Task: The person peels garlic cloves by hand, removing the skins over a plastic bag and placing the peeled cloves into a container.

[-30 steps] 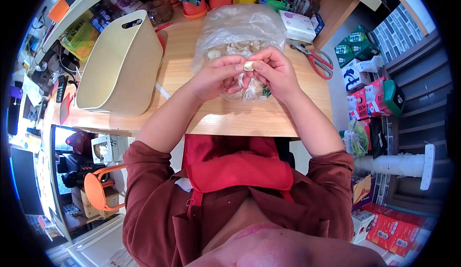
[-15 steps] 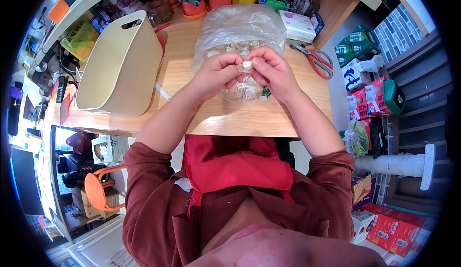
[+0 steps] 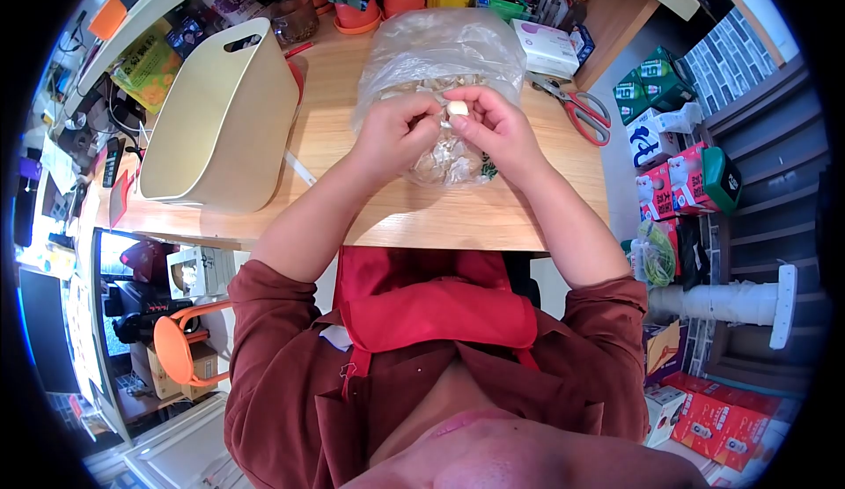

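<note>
The right hand [image 3: 503, 130] pinches a rounded ivory clove [image 3: 458, 109], axis unclear, beside the curled-in left hand [image 3: 396, 134]; a white carton [image 3: 653, 140] is blue-lettered.

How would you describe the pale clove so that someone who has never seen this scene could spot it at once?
On the wooden table lies a clear bag, with the left hand and right hand close together over it. The clove is at the right hand's fingertips. It is smooth and creamy white, unlike the papery scraps below.
</note>
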Available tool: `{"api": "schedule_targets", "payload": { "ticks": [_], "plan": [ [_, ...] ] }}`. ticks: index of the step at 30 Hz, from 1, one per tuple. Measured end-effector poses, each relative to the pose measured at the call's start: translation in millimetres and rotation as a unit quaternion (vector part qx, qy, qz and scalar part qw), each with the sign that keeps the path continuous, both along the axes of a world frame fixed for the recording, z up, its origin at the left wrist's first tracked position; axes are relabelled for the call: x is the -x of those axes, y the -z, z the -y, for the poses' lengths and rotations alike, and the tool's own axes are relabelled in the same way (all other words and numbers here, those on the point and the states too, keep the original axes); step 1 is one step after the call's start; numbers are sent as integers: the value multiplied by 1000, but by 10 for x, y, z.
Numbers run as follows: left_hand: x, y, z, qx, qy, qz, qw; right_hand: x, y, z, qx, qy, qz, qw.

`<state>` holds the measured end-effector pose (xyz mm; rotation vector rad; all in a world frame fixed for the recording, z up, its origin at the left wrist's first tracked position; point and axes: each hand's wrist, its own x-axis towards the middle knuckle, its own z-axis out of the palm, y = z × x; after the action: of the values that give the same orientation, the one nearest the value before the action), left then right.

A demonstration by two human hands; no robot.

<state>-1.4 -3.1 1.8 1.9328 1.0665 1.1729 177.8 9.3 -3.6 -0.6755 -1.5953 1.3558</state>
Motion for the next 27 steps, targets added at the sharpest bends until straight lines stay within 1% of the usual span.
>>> {"api": "schedule_targets", "payload": {
  "ticks": [6,8,11,14,17,20,23,26,27],
  "plan": [
    [12,27,-30,-29,-58,26,998,-65,-92,-1,86,-24,-57,994],
    [16,38,-51,-53,-70,12,996,-62,-78,-11,76,-32,-65,995],
    [17,38,-60,-61,-101,-24,993,-63,-81,-9,72,-43,-73,994],
    [18,77,-103,-95,-105,-36,989,-55,-81,-4,63,-41,-67,995],
    [-22,25,-82,-133,-150,-108,974,-53,-65,-11,58,-34,-50,996],
    [-17,-2,-77,-191,-150,-118,963,-53,-64,-10,56,-33,-38,997],
    [-40,-30,-25,-113,-119,-42,986,-34,-70,9,53,-25,-33,998],
    [-19,44,-93,-31,-38,48,998,-30,-34,-8,48,-23,-32,998],
    [-16,23,-79,-10,-33,46,998,-29,-18,-17,46,-24,-32,998]
  ]
}}
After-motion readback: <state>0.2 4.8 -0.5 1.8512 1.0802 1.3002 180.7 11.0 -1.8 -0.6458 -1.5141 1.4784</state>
